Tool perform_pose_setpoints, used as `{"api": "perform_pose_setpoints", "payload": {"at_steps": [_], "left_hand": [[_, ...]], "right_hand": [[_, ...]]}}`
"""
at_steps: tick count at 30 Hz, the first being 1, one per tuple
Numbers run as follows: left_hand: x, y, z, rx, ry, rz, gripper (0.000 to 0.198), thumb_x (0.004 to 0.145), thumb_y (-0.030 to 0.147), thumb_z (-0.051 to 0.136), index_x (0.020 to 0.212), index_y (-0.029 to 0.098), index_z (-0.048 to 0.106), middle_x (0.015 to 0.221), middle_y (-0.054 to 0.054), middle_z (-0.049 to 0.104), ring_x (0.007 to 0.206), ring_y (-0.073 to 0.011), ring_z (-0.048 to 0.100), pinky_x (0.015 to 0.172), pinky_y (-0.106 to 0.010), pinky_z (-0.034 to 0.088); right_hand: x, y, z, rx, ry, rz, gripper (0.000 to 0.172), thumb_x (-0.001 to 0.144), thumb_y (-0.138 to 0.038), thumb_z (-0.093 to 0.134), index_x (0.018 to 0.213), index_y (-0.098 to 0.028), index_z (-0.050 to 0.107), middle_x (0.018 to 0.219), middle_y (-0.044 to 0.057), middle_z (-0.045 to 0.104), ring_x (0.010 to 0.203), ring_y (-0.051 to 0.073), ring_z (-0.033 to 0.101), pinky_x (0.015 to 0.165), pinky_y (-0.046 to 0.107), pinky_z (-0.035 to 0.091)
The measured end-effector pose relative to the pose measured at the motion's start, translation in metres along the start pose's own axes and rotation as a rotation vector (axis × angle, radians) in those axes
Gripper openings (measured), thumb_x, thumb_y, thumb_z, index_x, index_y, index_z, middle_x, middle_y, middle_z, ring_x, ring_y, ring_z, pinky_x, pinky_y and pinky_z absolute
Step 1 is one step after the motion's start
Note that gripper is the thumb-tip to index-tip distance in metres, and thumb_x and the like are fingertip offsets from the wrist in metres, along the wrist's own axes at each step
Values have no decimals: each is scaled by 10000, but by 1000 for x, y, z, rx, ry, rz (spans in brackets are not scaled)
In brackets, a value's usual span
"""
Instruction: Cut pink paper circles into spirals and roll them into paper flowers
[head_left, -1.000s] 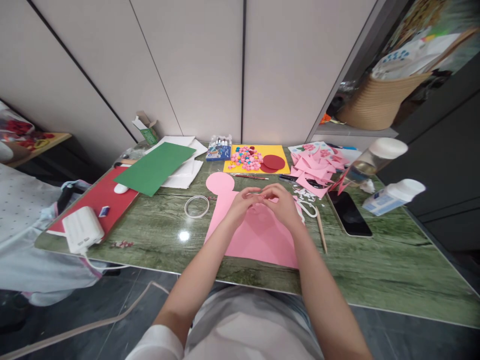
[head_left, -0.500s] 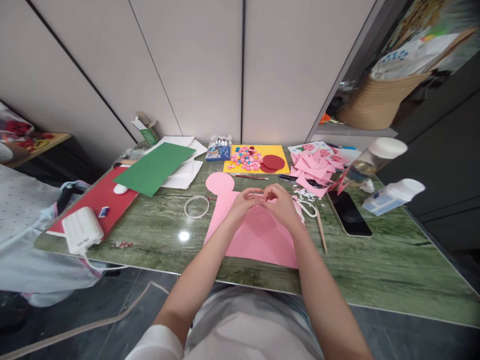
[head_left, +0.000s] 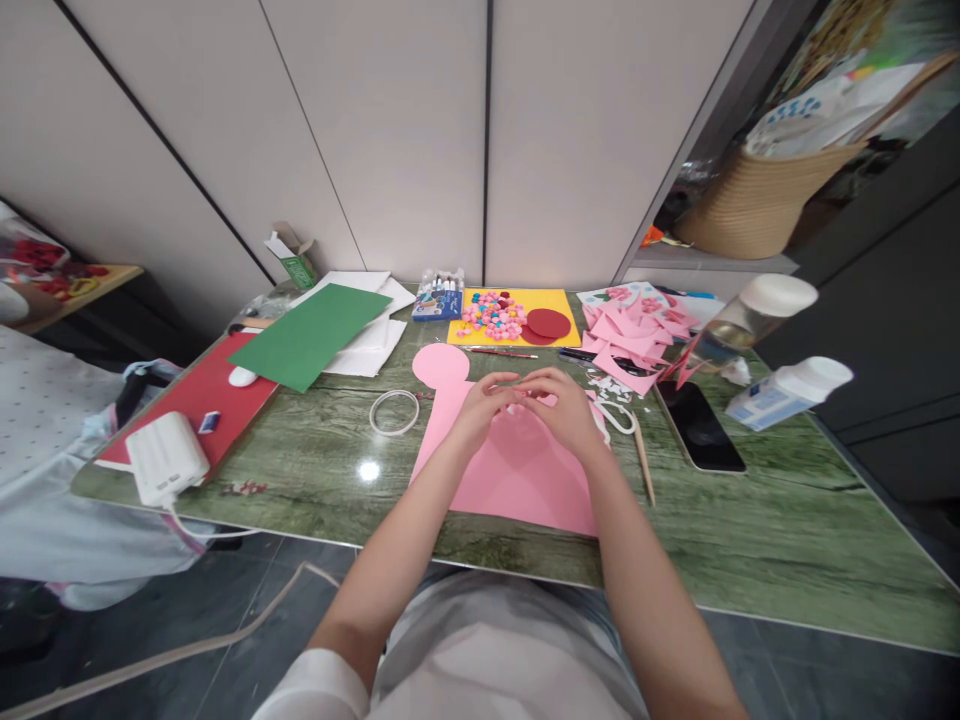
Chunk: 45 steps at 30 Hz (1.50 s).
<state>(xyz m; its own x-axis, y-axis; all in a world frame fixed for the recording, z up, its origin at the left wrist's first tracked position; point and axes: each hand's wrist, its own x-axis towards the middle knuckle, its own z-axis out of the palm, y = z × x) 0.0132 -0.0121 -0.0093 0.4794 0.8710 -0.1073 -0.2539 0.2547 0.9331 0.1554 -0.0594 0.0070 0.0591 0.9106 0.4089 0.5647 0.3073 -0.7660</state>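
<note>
My left hand and my right hand meet over a large pink paper shape with a round ear, lying on the green table. Both hands have their fingertips pinched together on something small between them that I cannot make out. White cut paper bits lie just right of my right hand, beside a wooden stick.
A white tape ring lies left of the pink shape. Behind are a yellow sheet with small coloured balls, a dark red disc, marker box, pink scraps, green sheet, phone, bottles, white power bank.
My fingers have shifted slightly as they work the small piece; the hands stay in the same place over the pink shape.
</note>
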Motion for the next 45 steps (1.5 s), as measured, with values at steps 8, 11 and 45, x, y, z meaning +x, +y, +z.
{"api": "perform_pose_setpoints", "payload": {"at_steps": [8, 11, 45], "left_hand": [[0, -3, 3, -31, -50, -21, 381, 596, 217, 712, 958, 171, 603, 767, -16, 641, 636, -98, 552, 575, -213, 367], [-1, -3, 4, -34, -51, -18, 379, 593, 221, 728, 947, 168, 603, 751, -14, 642, 633, -89, 540, 571, -205, 349], [-2, 2, 6, -57, -52, -35, 363, 584, 167, 698, 936, 162, 609, 721, -15, 649, 619, -94, 555, 587, -212, 380]], "right_hand": [[0, 1, 2, 38, 56, 23, 35, 693, -164, 623, 706, -195, 633, 881, 28, 576, 767, 152, 562, 677, 298, 444], [0, 0, 2, 43, 65, 20, 35, 682, -170, 627, 670, -191, 602, 868, 29, 574, 779, 158, 553, 683, 302, 438], [0, -1, 2, 64, 68, 21, 112, 669, -135, 601, 655, -201, 512, 827, 16, 566, 743, 153, 524, 660, 291, 420]]}}
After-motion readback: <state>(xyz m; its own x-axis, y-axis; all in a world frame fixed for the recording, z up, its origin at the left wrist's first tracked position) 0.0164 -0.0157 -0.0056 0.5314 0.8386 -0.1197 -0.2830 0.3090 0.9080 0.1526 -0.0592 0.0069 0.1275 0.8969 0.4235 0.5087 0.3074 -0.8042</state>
